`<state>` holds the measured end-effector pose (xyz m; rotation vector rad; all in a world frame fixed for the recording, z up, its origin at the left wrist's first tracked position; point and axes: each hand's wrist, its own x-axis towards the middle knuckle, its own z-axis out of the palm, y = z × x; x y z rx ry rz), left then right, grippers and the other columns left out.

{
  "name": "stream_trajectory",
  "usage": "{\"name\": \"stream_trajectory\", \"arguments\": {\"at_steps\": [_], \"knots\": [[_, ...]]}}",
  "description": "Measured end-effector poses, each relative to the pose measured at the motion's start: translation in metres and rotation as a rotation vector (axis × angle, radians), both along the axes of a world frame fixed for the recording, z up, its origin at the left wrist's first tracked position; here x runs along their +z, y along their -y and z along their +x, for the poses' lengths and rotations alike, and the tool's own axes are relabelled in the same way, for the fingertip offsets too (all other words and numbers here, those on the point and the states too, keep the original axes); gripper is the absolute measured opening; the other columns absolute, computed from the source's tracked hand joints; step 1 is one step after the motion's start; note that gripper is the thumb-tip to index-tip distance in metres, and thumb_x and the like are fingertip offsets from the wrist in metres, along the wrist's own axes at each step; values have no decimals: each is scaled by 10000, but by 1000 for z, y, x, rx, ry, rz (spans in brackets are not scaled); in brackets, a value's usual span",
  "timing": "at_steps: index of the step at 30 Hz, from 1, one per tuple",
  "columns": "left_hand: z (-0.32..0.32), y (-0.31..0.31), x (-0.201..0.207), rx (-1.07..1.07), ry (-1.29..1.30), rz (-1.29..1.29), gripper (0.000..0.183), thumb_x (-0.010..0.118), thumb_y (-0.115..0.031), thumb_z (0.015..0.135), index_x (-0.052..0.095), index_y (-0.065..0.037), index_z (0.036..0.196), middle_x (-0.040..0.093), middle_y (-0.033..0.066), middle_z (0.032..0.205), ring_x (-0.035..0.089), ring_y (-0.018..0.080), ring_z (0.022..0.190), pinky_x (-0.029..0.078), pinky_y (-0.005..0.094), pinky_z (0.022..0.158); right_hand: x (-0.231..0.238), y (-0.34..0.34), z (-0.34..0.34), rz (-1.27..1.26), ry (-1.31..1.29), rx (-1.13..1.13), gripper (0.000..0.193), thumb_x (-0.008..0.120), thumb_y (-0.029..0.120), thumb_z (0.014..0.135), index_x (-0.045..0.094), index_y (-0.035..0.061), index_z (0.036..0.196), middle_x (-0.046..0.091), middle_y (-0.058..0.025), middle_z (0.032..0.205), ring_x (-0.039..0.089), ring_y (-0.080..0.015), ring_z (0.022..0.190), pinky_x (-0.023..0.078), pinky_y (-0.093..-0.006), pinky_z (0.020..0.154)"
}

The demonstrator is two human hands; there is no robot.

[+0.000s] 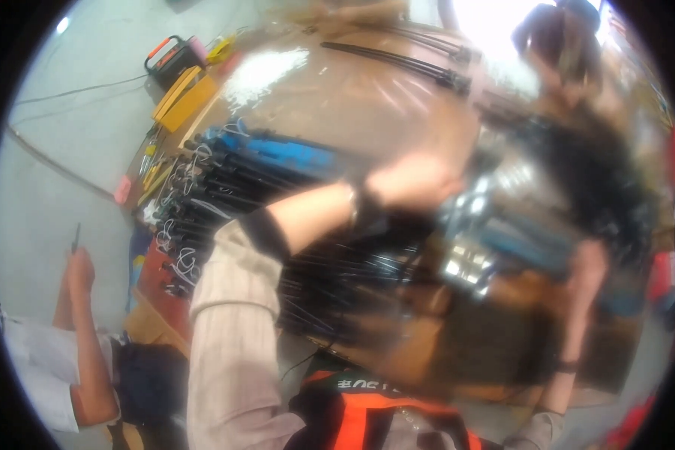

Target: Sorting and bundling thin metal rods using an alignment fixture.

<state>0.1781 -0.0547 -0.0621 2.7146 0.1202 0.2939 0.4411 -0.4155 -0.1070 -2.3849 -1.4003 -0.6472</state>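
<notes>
My left hand [416,180], smeared by motion, reaches across the table over a pile of long black rods [240,180]; its fingers are too blurred to read. Just right of it lies shiny clear plastic wrapping [469,270], and I cannot tell whether the hand touches it. My right hand [589,262] is at the right side of the table, beside a dark blurred bundle [592,172]. Its fingers are blurred as well. Many of the rods have white looped cords [184,262] at their left ends, and a blue wrapped piece [292,154] lies on top.
Across the table at the far right a person [562,45] leans in. At the left another person's hands [79,270] hold a thin dark tool. A yellow box [180,101] and a black-and-orange case [172,64] stand at the far left corner. More black rods [397,60] lie farther back.
</notes>
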Motion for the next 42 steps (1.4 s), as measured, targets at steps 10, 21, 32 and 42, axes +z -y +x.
{"name": "stream_trajectory", "arguments": {"at_steps": [10, 21, 32, 42], "knots": [[4, 18, -9, 196, 93, 149, 230, 571, -280, 930, 594, -100, 788, 632, 174, 711, 621, 412, 693, 484, 512, 605, 5, -20, -92, 174, 82, 247, 334, 662, 16, 830, 616, 35, 1161, 637, -114, 1223, 522, -339, 1233, 381, -470, 1025], [-14, 25, -11, 176, 82, 166, 219, 560, -250, 939, 568, -86, 793, 620, 175, 707, 609, 418, 694, 468, 508, 594, -16, -44, -138, 246, -612, 422, 280, 662, 37, 836, 618, 35, 1112, 648, -168, 975, 627, -349, 928, 502, -418, 782], [6, -31, -19, -142, 484, 476, 112, 622, -120, 801, 605, -115, 911, 640, 104, 832, 610, 322, 746, 484, 444, 618, -8, -25, -165, -44, -452, 497, 639, 769, 359, 775, 535, 45, 1279, 639, -182, 1128, 590, -431, 1059, 500, -470, 865], [-108, -1, -47, 145, 344, 558, 181, 717, -228, 789, 621, -133, 909, 633, 45, 883, 596, 255, 831, 422, 412, 721, -50, -19, -190, 40, -226, 478, 308, 783, 150, 741, 674, 60, 1015, 627, -98, 929, 614, -294, 875, 512, -393, 710]]}}
